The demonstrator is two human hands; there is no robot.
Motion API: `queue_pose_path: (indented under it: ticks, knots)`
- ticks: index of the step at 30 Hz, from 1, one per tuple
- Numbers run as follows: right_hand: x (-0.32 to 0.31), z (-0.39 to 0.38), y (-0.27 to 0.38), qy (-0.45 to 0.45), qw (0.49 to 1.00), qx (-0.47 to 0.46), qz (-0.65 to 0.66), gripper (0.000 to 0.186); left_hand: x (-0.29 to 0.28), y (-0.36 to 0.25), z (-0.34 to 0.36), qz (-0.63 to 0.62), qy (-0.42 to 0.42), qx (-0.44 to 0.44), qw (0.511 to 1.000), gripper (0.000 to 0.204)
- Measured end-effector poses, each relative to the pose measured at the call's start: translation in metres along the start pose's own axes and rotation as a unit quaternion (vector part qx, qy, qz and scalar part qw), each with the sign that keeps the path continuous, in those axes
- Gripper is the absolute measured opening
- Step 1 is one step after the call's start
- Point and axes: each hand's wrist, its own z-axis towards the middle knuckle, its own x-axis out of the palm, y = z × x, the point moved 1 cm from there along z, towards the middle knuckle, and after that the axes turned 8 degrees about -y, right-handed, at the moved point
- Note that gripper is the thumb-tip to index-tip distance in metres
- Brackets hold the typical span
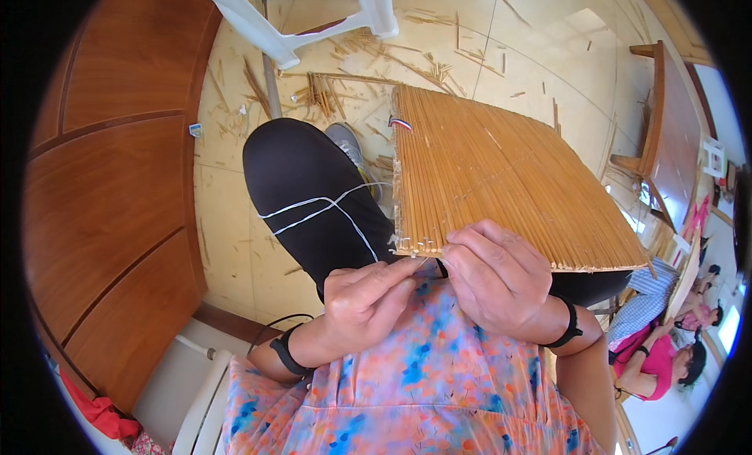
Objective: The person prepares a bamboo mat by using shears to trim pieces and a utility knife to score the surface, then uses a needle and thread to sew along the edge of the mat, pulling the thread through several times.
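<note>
A mat of slender tan sticks [501, 173], laid side by side, rests over my lap on the right. At its near left corner, my left hand [368, 302] is closed in a pinch, with its fingertips at the edge. White cord [333, 204] crosses my black trouser knee and runs down to this hand. My right hand [497, 279] pinches the near edge of the mat, fingers bent over the stick ends. A thin strand shows between the two hands' fingertips, too fine to make out fully. Short white cord ends stick out along the mat's left side.
Loose sticks [321, 94] litter the tiled floor. A white plastic stool [329, 32] stands at the far left. Brown wooden panels [125, 165] line the left side, and a wooden bench [670, 126] stands at the right. Other people [658, 365] sit at the far right.
</note>
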Motion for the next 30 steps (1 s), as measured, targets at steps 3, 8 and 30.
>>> queue_pose_path:
  ticks: [3, 8, 30]
  knots:
    - [0.0000, 0.0016, -0.0003, 0.005, 1.000, 0.002, 0.014, 0.025, 0.0021, 0.0015, -0.0006, -0.003, -0.016, 0.014, 1.000, 0.026]
    - [-0.0008, -0.0008, -0.0006, 0.024, 0.999, -0.014, 0.021, 0.026, 0.0028, 0.0031, -0.0016, -0.024, -0.005, -0.017, 1.000, 0.025]
    - [-0.0011, -0.0025, -0.0008, 0.022, 0.999, -0.036, 0.022, 0.024, 0.0008, 0.0074, -0.0054, -0.034, 0.050, 0.004, 0.998, 0.030]
